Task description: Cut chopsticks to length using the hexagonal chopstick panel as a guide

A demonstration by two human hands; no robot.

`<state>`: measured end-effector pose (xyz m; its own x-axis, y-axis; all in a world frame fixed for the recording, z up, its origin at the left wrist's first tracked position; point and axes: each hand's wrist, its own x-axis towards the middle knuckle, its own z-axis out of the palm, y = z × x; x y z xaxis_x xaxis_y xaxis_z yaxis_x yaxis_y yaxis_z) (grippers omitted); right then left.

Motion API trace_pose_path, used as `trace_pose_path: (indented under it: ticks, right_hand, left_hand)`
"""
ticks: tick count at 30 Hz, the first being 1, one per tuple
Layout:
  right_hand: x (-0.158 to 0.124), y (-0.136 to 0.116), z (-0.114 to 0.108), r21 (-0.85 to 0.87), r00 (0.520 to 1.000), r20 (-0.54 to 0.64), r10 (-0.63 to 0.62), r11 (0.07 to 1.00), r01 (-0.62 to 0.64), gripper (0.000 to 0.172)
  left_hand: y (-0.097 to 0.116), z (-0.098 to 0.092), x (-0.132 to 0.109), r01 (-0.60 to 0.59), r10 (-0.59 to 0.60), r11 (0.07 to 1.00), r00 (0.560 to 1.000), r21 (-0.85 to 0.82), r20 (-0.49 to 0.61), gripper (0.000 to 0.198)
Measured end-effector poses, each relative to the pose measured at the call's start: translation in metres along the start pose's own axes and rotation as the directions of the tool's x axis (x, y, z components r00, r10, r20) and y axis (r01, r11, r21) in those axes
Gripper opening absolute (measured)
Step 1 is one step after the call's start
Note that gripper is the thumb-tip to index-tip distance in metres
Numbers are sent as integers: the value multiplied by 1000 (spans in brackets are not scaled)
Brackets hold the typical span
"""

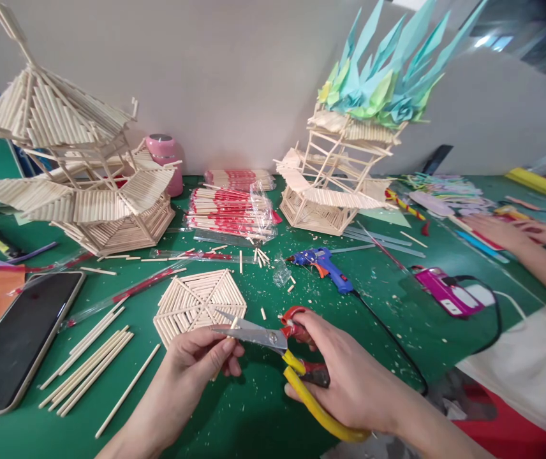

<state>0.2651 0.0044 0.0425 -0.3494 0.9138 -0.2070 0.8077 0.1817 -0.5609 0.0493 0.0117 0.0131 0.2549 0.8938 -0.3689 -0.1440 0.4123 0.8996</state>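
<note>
— Scissors (273,341) sit closest, low in the middle of the frame. Who has them?
— Me. My right hand (349,382) is clenched through the red and yellow handles, and the blades are parted. My left hand (201,360) pinches a short wooden stick (233,323) at the blades, just left of centre, above the green table (254,414).
— How does that stick handle?
— Very light, stiff and brittle, I'd say. It should snap rather than bend, and a cut end could fly off. Being so short, it wants a fingertip grip close to the blades but clear of the edge.
— And around it?
— Just above my left hand lies a hexagonal panel (199,303) of the same sticks. Loose sticks (88,370) and a phone (14,341) sit at lower left, and a blue glue gun (323,264) lies just above centre. A stick tower (86,185) stands at upper left, and another person's hands (507,233) are at the right edge.
</note>
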Motion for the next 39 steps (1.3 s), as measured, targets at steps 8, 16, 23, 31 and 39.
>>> trace_pose_path:
  ticks: [8,16,23,31,39]
  right_hand:
    - [-1,-3,-1,90,999,34,19,996,-22,49]
    - [-6,-6,-7,124,977,183,113,983,-137,33]
    - [-12,-1,-12,233,946,296,130,951,-204,19]
    - [-16,18,-2,483,903,409,132,808,-337,32]
    - [-17,15,-6,436,918,377,120,852,-291,32]
  left_hand:
    - [2,1,0,-13,12,996,1000,84,12,24]
    - [8,3,-1,85,-104,976,991,200,85,28]
    - [23,11,-2,219,-231,971,962,99,142,29]
    - [26,18,1,257,-252,966,960,-23,121,23]
    - [26,20,-1,244,-239,970,963,-21,128,23]
